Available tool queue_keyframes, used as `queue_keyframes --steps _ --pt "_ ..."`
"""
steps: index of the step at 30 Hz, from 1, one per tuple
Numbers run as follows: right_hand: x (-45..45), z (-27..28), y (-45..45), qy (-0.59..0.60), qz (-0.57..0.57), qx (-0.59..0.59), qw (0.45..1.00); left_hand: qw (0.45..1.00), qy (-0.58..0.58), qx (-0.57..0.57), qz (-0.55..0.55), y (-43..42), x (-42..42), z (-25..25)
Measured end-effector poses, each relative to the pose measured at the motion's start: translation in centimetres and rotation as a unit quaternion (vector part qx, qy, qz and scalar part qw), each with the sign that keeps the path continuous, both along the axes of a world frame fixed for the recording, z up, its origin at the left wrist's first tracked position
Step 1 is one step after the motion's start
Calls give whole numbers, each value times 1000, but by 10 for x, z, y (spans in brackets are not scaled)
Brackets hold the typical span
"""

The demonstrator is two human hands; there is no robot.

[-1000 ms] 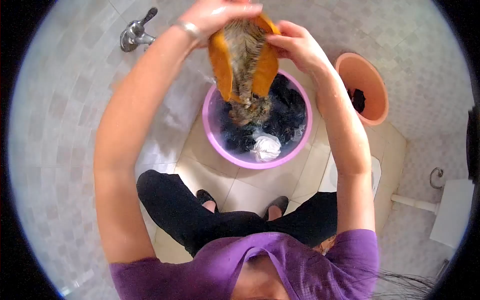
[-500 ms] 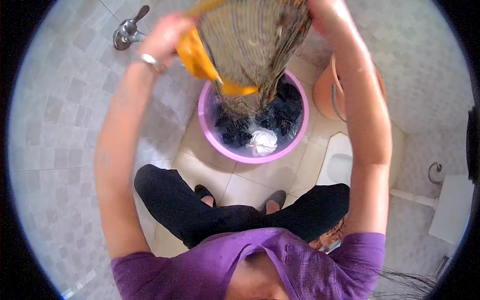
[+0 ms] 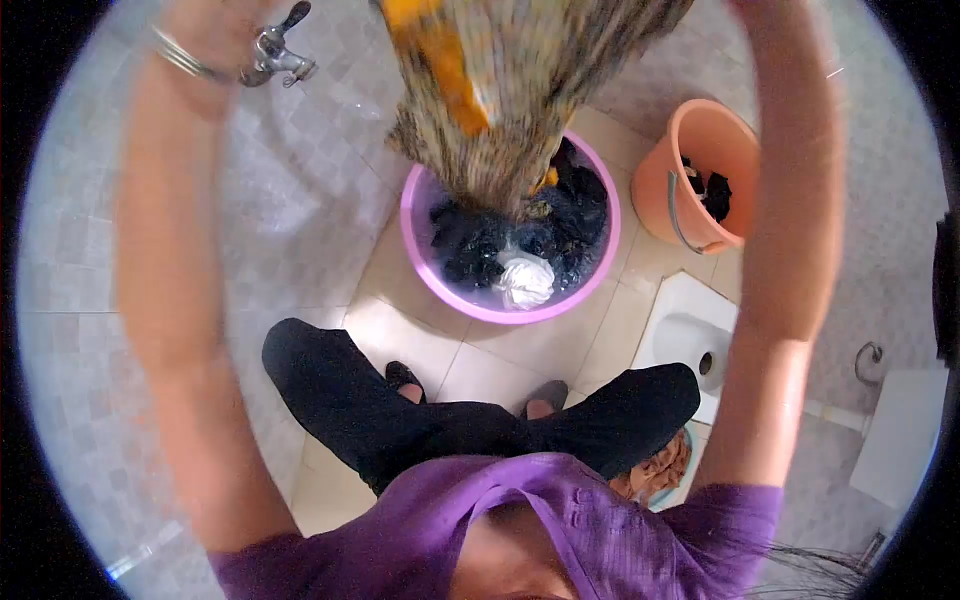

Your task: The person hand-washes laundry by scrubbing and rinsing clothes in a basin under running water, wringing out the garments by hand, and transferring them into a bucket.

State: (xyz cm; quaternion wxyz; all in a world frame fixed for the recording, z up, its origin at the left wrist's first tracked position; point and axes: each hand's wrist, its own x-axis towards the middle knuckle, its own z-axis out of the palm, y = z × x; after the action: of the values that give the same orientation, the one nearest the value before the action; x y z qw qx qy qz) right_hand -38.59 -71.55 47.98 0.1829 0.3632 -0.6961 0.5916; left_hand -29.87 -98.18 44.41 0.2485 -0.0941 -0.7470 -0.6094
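Observation:
A wet, patterned brown-grey garment with orange trim point(image 3: 500, 90) hangs in the air at the top of the view, blurred by motion. My left hand point(image 3: 215, 30), with bangles at the wrist, is raised at the upper left beside the tap; its fingers are cut off by the frame. My right arm reaches up on the other side, with the hand beyond the top edge. Between both arms the garment stays suspended, its lower end over a pink-purple basin point(image 3: 510, 314). Dark wet clothes point(image 3: 580, 215) and a bunched white cloth point(image 3: 526, 282) lie in the basin's water.
A metal tap point(image 3: 275, 60) projects from the tiled wall at upper left. An orange bucket point(image 3: 660, 175) with dark cloth inside stands right of the basin. Nearer me are a floor toilet point(image 3: 665, 335) and, by my right knee, a tub of brown cloth point(image 3: 665, 470).
Both my arms have moved up and farther apart. The garment has risen and spread wider, its upper part leaving the frame. More of the bucket and toilet now shows.

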Motion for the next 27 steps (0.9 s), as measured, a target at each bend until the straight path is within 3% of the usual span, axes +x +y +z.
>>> queue_keyframes --steps 1,2,3,4,5,6,7,8,10,11,12,13,16,18,19,20,21,22,23,27 --pt "8 -19 -9 -45 -118 115 985 997 -67 1 -39 -8 -8 -32" --pt "-12 -59 -3 -35 -26 94 995 988 -121 -94 -13 5 -25 -69" --pt "-27 -125 4 -43 -105 126 986 967 -172 -188 13 23 -44 -113" --pt "-28 -159 7 -234 -146 194 942 930 -217 -293 48 33 -34 -147" --pt "-51 -235 8 -249 -163 150 943 912 -327 -245 31 33 -34 -193" --pt "-49 -284 4 -266 -195 151 932 917 -342 -204 25 37 -31 -241" --pt "-42 -329 -1 -256 -251 211 909 908 -355 -216 50 39 -36 -304" --pt "-32 -372 -10 -227 -274 158 921 876 -383 -287 53 43 -45 -351" --pt "-13 -443 -31 -235 -295 186 907 827 -443 -312 150 81 -37 -397" --pt "1 -467 -41 -233 -296 224 899 814 -442 -338 169 93 -36 -430" --pt "17 -461 -53 -268 -280 289 875 789 -399 -423 199 105 -29 -433" --pt "24 -453 -63 -302 -261 354 845 815 -385 -378 214 108 -29 -443" --pt "18 -500 -70 -300 -262 350 848 807 -412 -402 132 98 -38 -518" --pt "7 -531 -74 -284 -248 336 863 739 -405 -486 229 93 -48 -597" --pt "4 -542 -74 -269 -234 320 878 739 -409 -486 225 90 -48 -577" --pt "1 -551 -72 -272 -235 322 876 773 -443 -441 115 86 -48 -553" --pt "-5 -556 -71 -366 -200 376 827 794 -467 -388 5 85 -51 -536" --pt "-8 -559 -70 -455 -161 423 767 794 -468 -388 5 88 -50 -543" --pt "-6 -564 -71 -457 -162 424 765 797 -460 -392 6 88 -46 -551" --pt "-3 -606 -62 -264 -21 510 818 807 -424 -412 17 99 -31 -565"
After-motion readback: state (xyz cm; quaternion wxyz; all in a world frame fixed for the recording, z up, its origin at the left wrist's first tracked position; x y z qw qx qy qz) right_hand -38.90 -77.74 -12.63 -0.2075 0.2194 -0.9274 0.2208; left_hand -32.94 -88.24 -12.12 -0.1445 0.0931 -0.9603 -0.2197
